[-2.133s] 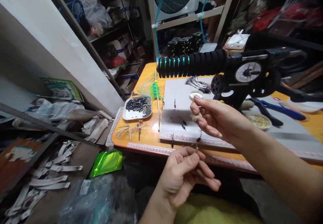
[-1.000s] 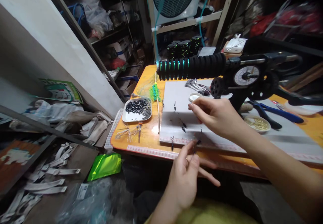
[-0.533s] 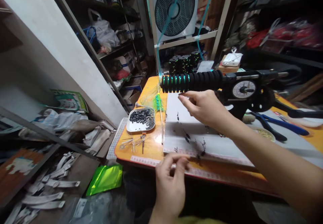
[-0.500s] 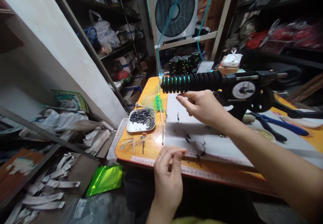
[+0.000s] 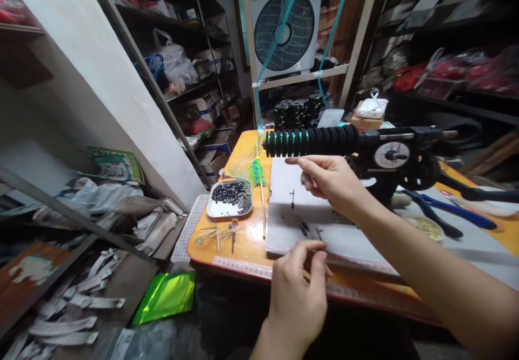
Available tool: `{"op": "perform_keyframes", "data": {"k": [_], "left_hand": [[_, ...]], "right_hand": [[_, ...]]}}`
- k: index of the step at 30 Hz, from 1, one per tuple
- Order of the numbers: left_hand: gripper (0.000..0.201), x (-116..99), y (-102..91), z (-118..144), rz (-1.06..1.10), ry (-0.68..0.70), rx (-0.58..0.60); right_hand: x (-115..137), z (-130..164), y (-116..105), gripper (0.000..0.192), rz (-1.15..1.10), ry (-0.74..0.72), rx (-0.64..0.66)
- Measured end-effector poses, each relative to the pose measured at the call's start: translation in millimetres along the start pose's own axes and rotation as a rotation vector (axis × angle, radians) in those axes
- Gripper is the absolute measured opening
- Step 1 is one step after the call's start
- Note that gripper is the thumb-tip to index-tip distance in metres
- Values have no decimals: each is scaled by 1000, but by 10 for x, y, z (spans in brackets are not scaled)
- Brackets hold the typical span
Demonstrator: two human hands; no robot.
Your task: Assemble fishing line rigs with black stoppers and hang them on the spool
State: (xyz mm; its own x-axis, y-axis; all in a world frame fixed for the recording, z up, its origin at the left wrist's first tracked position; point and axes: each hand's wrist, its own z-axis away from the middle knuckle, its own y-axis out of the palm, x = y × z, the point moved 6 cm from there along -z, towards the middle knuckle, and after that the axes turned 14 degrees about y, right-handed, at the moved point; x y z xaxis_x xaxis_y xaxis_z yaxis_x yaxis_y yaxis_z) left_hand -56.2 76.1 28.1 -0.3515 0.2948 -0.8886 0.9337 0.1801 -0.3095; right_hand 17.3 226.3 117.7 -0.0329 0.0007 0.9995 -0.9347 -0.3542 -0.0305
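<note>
My right hand (image 5: 330,181) is just below a black ribbed rod (image 5: 312,141) with green-blue bands near its end. Its index finger stretches left and the other fingers are curled; what they pinch is too fine to make out. My left hand (image 5: 298,290) is low at the table's front edge, thumb and forefinger curled toward each other, possibly on something thin. Between the hands, a small black piece (image 5: 292,204) on a thin stem shows against the white board (image 5: 279,214). More small dark pieces (image 5: 302,226) are blurred below it.
A white tray (image 5: 211,208) of black cylindrical pieces stands left on the orange table (image 5: 247,246). Near it are a green bristly strand (image 5: 256,172) and wiry bits (image 5: 233,235). A winder with a dial (image 5: 391,155), blue-handled pliers (image 5: 458,212) and a dish (image 5: 436,235) are at right.
My left hand has shifted right and slightly down in view. My right hand appears a little lower, with its index finger straighter. The whole view has also shifted slightly.
</note>
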Motion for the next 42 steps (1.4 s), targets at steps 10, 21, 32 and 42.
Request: {"op": "perform_keyframes", "data": {"k": [10, 21, 32, 42], "left_hand": [[33, -62, 8, 31, -17, 38, -1], [28, 90, -107, 56, 13, -2, -88], [30, 31, -102, -91, -175, 74, 2], [31, 13, 30, -352, -329, 90, 51]], "right_hand": [[55, 23, 3, 39, -28, -51, -27], [160, 94, -2, 30, 361, -213, -165], [212, 245, 44, 33, 660, -398, -337], [77, 96, 59, 36, 917, -326, -393]]}}
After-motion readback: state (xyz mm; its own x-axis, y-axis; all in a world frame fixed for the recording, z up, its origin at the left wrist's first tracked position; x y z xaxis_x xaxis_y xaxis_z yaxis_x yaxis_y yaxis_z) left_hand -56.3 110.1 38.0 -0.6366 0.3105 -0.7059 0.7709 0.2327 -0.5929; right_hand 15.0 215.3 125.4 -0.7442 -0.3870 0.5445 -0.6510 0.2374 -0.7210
